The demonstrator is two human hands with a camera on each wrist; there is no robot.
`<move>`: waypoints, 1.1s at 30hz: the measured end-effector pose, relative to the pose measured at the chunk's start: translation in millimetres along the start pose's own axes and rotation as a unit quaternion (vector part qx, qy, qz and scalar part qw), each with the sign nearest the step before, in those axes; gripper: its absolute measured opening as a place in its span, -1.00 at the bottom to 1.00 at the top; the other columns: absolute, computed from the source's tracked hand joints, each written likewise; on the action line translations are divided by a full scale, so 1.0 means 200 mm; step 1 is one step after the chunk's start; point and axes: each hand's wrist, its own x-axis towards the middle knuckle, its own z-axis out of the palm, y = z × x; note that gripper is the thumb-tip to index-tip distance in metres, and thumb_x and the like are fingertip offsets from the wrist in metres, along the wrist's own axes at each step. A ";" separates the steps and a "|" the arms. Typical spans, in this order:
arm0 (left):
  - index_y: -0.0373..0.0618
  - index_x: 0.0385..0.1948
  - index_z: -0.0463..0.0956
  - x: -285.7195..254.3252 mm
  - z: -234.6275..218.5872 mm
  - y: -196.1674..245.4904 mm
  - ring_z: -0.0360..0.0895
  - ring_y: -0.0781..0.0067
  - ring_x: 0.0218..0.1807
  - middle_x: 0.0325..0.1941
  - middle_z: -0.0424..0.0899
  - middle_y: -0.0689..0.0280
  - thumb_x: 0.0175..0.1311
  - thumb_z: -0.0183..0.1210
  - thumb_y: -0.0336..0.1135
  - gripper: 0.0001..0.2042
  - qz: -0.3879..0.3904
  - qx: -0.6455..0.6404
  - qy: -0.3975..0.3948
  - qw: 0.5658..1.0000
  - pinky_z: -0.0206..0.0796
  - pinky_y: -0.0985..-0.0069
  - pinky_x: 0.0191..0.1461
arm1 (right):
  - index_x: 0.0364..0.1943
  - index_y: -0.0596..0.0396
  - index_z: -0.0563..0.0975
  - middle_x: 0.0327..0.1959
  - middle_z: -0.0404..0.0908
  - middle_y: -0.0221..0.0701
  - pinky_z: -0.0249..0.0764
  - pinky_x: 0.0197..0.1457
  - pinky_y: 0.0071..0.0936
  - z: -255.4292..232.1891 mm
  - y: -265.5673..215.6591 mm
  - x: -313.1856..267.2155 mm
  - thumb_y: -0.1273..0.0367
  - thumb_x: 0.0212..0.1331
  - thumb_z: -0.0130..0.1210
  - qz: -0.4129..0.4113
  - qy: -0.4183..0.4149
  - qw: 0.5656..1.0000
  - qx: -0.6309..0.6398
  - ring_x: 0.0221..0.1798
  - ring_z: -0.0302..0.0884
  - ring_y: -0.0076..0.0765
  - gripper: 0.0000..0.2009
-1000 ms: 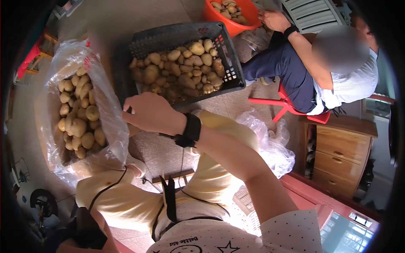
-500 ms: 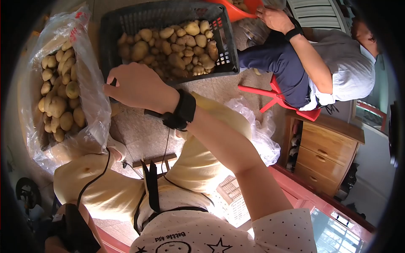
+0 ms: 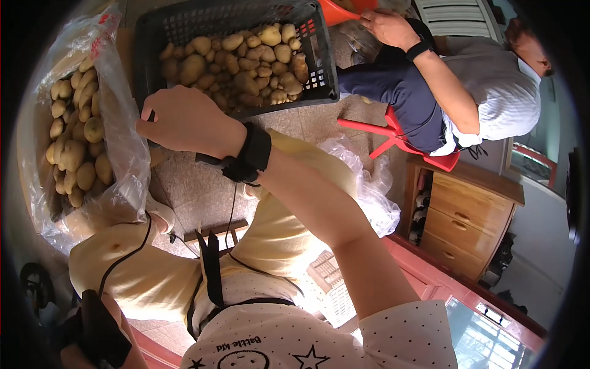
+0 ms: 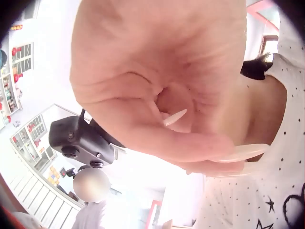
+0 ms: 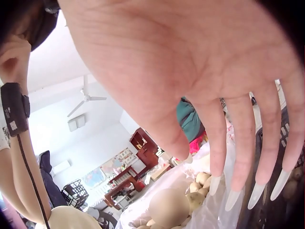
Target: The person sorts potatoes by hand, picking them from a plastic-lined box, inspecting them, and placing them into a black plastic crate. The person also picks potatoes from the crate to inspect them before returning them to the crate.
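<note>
potatoes (image 3: 249, 67) are lying in two lots, one on each side of the right hand (image 3: 184, 120): one lot is filling much of a black crate (image 3: 184, 24), and the other is resting inside a clear plastic bag (image 3: 123, 92). the right hand is hovering at the crate's near left corner, between crate and bag, and is holding nothing. in the right wrist view, its four fingers (image 5: 242, 143) are extending straight, with narrow gaps showing between them. the views are not showing clearly whether this hand is touching the crate or the bag. the left hand (image 4: 157, 57) is holding nothing visible; its fingers are curling loosely toward the palm, close to the wearer's dotted white shirt (image 3: 295, 332) and well apart from the crate.

a black strap (image 3: 252, 147) is encircling the right wrist. the wearer's yellow trousers (image 3: 147, 270) are showing with the knees spreading apart. the bag is lying to the left of the crate, and speckled floor (image 3: 190, 178) is showing between the legs.

beyond the right knee, crumpled clear plastic (image 3: 378, 190) is lying on the floor. to the right of the crate, a second person (image 3: 455, 104) is sitting on a red stool (image 3: 402, 140), one arm extending toward an orange basin (image 3: 340, 11) near the crate's far right corner. a wooden cabinet (image 3: 464, 215) is standing near the stool.
</note>
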 end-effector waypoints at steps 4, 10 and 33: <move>-0.01 -0.61 0.60 0.00 0.00 -0.03 0.50 0.59 -0.54 -0.58 0.63 0.52 -0.13 0.37 -0.36 -0.90 0.051 0.038 -0.008 0.998 0.22 0.67 -0.37 | -0.33 0.15 0.64 -0.41 0.66 -0.25 0.51 -0.15 -0.35 -0.01 0.01 0.00 0.15 0.06 0.07 -0.008 -0.003 1.000 0.006 -0.33 0.63 -0.14 -0.67; -0.04 -0.55 0.61 0.00 -0.07 -0.01 0.49 0.59 -0.55 -0.54 0.65 0.49 -0.07 0.35 -0.35 -0.91 0.026 0.045 -0.033 0.998 0.29 0.66 -0.35 | -0.33 0.14 0.64 -0.43 0.65 -0.22 0.51 -0.14 -0.33 -0.01 0.02 0.00 0.14 0.05 0.07 -0.011 -0.003 1.000 0.011 -0.32 0.62 -0.13 -0.66; -0.10 -0.48 0.58 -0.01 -0.04 -0.02 0.64 0.30 -0.46 -0.38 0.68 0.14 -0.27 0.34 -0.51 -0.78 0.010 0.036 0.023 0.999 0.55 0.51 -0.43 | -0.25 0.10 0.63 -0.36 0.67 -0.26 0.50 -0.16 -0.37 -0.02 0.00 -0.02 0.13 0.12 0.06 0.001 -0.033 0.999 -0.010 -0.29 0.64 -0.18 -0.66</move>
